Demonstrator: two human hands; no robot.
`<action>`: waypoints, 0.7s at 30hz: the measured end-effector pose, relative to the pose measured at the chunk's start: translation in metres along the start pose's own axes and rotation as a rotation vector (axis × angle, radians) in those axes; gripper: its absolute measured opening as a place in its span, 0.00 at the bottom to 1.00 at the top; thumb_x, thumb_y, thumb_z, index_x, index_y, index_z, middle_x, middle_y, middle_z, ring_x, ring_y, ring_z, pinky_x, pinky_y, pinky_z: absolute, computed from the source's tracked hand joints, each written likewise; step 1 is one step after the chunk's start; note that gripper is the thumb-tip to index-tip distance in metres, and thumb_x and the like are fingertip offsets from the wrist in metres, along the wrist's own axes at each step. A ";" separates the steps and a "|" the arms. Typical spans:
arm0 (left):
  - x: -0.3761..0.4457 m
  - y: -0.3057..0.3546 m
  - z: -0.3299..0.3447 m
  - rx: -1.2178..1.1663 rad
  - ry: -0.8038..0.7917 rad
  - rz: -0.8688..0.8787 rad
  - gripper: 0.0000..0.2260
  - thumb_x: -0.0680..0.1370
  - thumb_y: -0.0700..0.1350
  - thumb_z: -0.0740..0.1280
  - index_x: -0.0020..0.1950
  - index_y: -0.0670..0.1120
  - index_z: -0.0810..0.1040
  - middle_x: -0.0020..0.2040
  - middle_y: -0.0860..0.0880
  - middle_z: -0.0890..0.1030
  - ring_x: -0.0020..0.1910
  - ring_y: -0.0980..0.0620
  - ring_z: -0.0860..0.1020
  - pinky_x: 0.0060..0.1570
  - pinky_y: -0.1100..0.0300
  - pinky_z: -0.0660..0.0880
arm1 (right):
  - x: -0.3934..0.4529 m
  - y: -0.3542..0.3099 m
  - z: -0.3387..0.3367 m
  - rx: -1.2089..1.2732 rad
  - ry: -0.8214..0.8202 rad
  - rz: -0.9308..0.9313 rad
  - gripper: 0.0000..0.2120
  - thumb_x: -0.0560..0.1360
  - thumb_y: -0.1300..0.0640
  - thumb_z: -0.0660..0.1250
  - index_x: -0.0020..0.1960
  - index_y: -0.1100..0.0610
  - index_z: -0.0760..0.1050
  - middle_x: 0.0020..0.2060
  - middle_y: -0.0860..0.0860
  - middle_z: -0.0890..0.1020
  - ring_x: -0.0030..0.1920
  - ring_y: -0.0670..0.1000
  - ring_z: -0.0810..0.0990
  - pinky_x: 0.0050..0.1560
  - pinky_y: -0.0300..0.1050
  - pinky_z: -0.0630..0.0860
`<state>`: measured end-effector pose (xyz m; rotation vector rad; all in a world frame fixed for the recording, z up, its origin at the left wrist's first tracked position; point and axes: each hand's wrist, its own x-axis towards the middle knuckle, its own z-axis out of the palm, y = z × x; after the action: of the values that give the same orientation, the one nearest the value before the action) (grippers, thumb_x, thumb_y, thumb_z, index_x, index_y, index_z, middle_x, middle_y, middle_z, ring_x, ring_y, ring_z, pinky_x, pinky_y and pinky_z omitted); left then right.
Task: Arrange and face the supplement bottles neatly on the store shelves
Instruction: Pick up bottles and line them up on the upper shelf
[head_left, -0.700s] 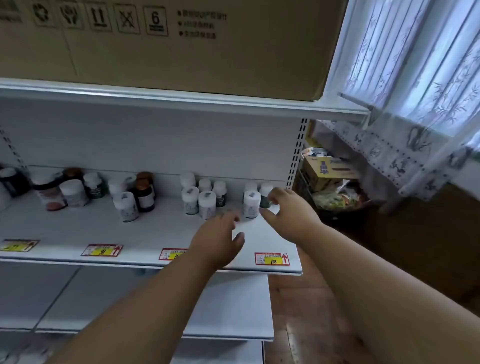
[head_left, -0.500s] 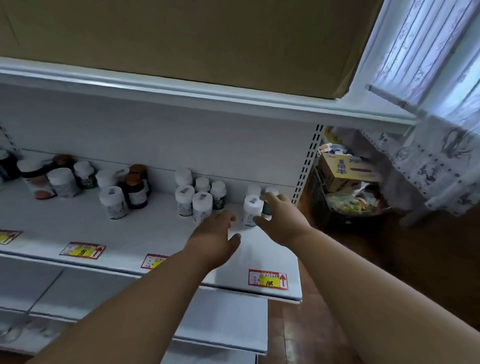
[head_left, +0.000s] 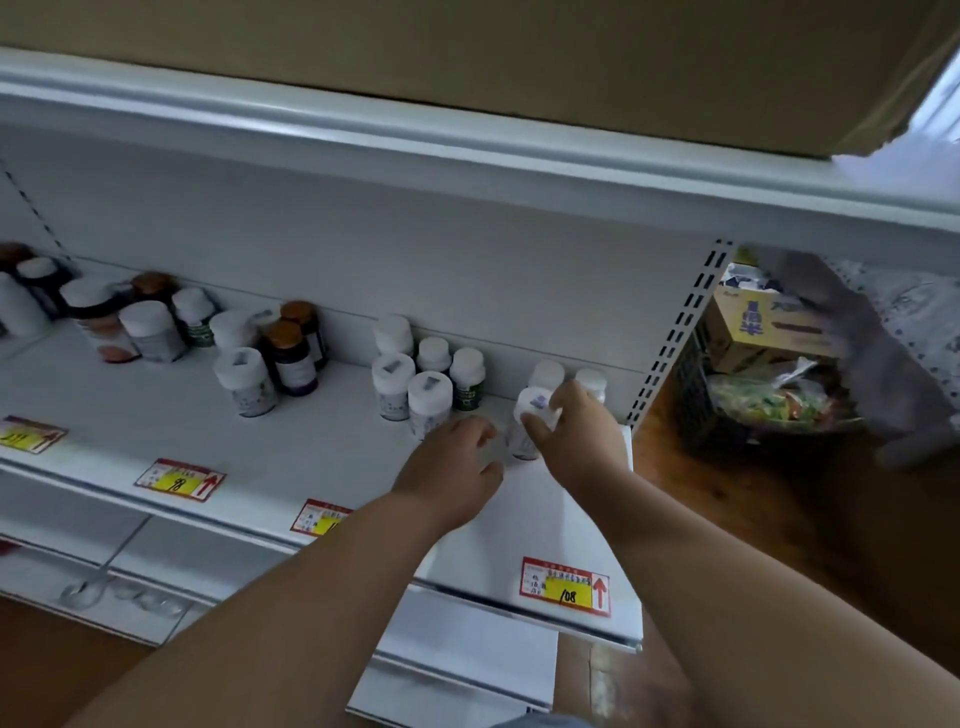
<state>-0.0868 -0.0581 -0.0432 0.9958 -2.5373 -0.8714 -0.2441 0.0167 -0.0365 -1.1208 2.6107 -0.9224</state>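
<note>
Behind the hands, blurred, perhaps two white bottles (head_left: 569, 376); price tag (head_left: 565, 587) below.

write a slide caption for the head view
Right hand grips a white-capped bottle on the shelf while the left hand reaches beside it.

A single head-worn wide-angle view looks forward and steeply down from just in front of a white metal store shelf (head_left: 156, 415), close enough that both bare forearms run in from the bottom edge toward its right end. The lens bends straight lines: the front lip of the upper white shelf (head_left: 467, 140) curves across the top, under the base of a brown cardboard carton (head_left: 467, 47). The view is tilted, so the shelf slopes down to the right. At the right edge, past the perforated white upright (head_left: 675, 332), the brown wooden floor (head_left: 779, 519) shows below.
</note>
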 end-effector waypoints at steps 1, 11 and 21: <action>-0.002 -0.002 -0.001 -0.008 -0.002 -0.009 0.20 0.76 0.54 0.66 0.66 0.51 0.69 0.65 0.51 0.73 0.60 0.50 0.73 0.57 0.53 0.73 | -0.005 0.002 -0.002 0.085 -0.008 0.009 0.11 0.73 0.40 0.64 0.50 0.44 0.68 0.40 0.47 0.79 0.37 0.50 0.79 0.36 0.52 0.81; -0.066 0.002 -0.033 -0.265 -0.065 0.041 0.29 0.64 0.71 0.65 0.62 0.63 0.66 0.50 0.64 0.76 0.46 0.65 0.75 0.42 0.64 0.74 | -0.082 -0.036 -0.026 0.807 -0.068 0.145 0.11 0.72 0.42 0.69 0.47 0.48 0.76 0.46 0.53 0.82 0.44 0.52 0.84 0.44 0.53 0.83; -0.125 -0.014 -0.031 -0.391 -0.191 0.124 0.30 0.65 0.68 0.71 0.62 0.61 0.66 0.49 0.61 0.77 0.46 0.63 0.77 0.42 0.64 0.76 | -0.150 -0.064 -0.047 0.550 0.042 0.214 0.25 0.61 0.29 0.68 0.50 0.44 0.72 0.45 0.49 0.81 0.44 0.48 0.82 0.40 0.47 0.82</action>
<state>0.0250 0.0066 -0.0323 0.6541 -2.4050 -1.4115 -0.1161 0.1106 0.0242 -0.6714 2.2244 -1.4906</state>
